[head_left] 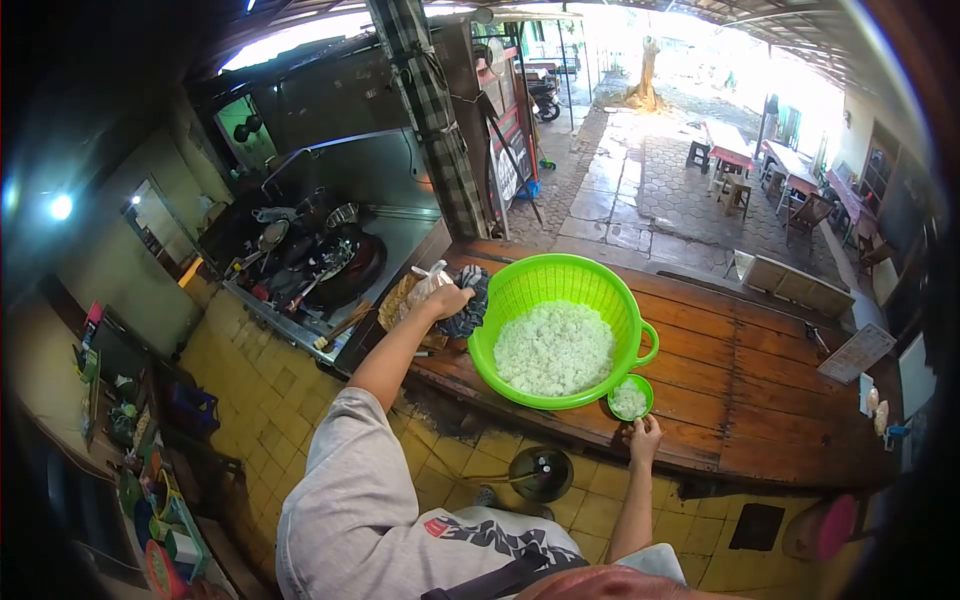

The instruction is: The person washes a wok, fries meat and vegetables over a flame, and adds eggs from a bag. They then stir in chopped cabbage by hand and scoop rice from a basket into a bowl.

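Note:
A large green basket of white rice stands on the wooden counter. My left hand is closed on a dark patterned cloth at the basket's left side, beside a clear plastic bag and a brown woven item. Just right of the basket's lower rim is a small green bowl with rice in it. My right hand holds this bowl by its near edge, at the counter's front edge.
Left of the counter is a stove with a large dark wok and utensils. A pillar wrapped in checked cloth rises behind my left hand. A menu card stands at the right, and a round dark container is on the floor.

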`<state>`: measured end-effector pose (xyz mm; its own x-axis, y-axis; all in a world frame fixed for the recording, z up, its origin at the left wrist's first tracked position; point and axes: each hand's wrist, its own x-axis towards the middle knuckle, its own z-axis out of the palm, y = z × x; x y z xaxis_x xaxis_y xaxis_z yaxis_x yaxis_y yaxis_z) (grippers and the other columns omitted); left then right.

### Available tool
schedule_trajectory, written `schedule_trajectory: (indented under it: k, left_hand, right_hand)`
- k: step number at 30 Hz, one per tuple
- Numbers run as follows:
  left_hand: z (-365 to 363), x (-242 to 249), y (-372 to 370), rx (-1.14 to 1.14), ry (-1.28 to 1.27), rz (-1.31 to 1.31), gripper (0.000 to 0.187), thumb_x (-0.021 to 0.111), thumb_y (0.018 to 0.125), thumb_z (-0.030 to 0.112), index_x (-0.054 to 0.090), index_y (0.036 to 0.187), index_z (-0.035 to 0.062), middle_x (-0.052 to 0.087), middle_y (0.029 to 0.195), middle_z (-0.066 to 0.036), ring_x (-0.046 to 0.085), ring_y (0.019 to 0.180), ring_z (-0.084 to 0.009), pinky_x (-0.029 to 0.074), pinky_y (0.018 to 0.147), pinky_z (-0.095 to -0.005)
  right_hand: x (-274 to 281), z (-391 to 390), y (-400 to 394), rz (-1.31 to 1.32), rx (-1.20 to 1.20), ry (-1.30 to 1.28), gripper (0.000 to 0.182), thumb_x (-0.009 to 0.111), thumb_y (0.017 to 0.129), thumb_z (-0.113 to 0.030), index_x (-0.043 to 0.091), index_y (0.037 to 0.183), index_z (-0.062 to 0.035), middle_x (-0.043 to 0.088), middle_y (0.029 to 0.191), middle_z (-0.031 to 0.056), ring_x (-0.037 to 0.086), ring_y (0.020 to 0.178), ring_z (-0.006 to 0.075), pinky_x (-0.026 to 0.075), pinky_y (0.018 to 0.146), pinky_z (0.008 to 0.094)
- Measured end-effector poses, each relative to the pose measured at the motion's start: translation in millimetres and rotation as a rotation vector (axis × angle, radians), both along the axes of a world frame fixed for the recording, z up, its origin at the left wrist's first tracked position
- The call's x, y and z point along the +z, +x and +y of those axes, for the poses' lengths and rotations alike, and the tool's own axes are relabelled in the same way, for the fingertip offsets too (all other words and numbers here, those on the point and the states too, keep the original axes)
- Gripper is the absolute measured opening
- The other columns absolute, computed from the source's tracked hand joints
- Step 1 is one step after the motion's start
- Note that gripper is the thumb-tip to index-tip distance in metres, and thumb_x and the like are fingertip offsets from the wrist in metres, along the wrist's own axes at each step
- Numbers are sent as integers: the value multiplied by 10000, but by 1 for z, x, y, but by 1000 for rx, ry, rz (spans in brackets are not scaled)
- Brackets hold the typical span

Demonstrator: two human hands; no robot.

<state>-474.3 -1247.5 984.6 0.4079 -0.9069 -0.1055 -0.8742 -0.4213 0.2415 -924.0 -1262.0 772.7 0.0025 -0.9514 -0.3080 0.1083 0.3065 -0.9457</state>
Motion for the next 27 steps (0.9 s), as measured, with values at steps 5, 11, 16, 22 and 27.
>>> schedule_trajectory:
  k: [5,11,16,22,27]
  left_hand:
    - [-38,-55,83,-57,178,60,520,332,826,364,528,1063,-55,494,1151,-263,472,1092,-338,339,932,-369]
    - [-52,-39,66,14,154,-48,472,618,676,354,620,895,-64,589,1000,-236,584,932,-313,473,787,-355]
    - [-65,-50,81,16,317,-81,497,640,678,393,619,950,-23,575,1040,-224,553,969,-335,447,811,-375]
    - [-79,-46,67,40,542,-103,432,549,740,356,630,901,-37,576,1009,-247,557,962,-354,446,796,-385]
    - [-81,-33,42,12,588,-240,406,605,673,259,611,933,-53,589,987,-238,582,936,-328,465,772,-384]
  right_hand:
    - [1,-2,6,70,-61,22,299,505,852,-145,477,1118,-11,563,763,52,563,543,126,451,440,236]
    - [-17,6,5,21,-90,64,302,505,864,-205,484,1121,-47,561,714,25,551,532,100,447,450,230]
    - [-31,16,-4,53,-132,15,287,515,860,-220,492,1084,-42,548,690,24,547,525,97,430,415,227]
    - [-39,11,-13,200,-318,-182,205,540,844,-184,544,962,-17,573,741,57,550,533,123,438,456,246]
    - [-36,-4,-1,266,-337,-244,236,521,857,-181,522,1005,2,575,787,65,557,627,115,438,448,239]
